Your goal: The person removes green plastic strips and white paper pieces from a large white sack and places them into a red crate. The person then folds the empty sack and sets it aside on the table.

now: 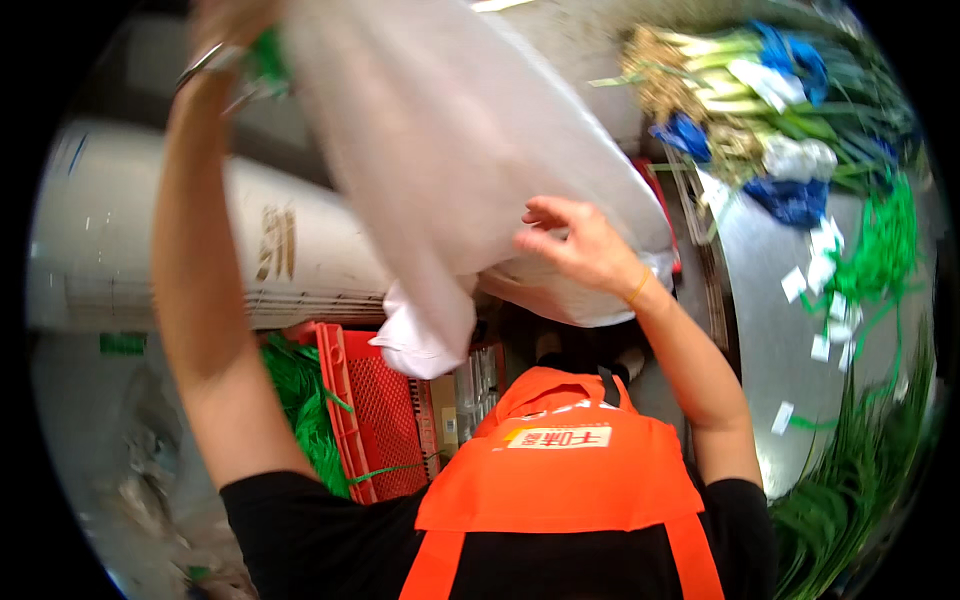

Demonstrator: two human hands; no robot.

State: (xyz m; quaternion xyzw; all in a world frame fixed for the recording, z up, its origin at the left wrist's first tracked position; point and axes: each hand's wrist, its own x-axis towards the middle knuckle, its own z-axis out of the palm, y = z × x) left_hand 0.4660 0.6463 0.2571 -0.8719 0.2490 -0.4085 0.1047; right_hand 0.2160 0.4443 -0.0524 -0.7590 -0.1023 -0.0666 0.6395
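My left hand (230, 28) is raised at the top edge beside the upper end of a large white sheet or bag (420, 150), with a blurred green patch next to it; its fingers are smeared and partly out of frame. The white material hangs down across the middle, its lower part bunched. My right hand (570, 236) is open in front of it, fingers apart and slightly curled; whether it touches the material is unclear.
A red crate (348, 410) with green straw-like ties (300, 410) is below left, beside a large white roll (110, 220). Right, leeks with blue bags (720, 90) lie above a metal surface (760, 350) holding tagged green ties (875, 240) and long greens (840, 500).
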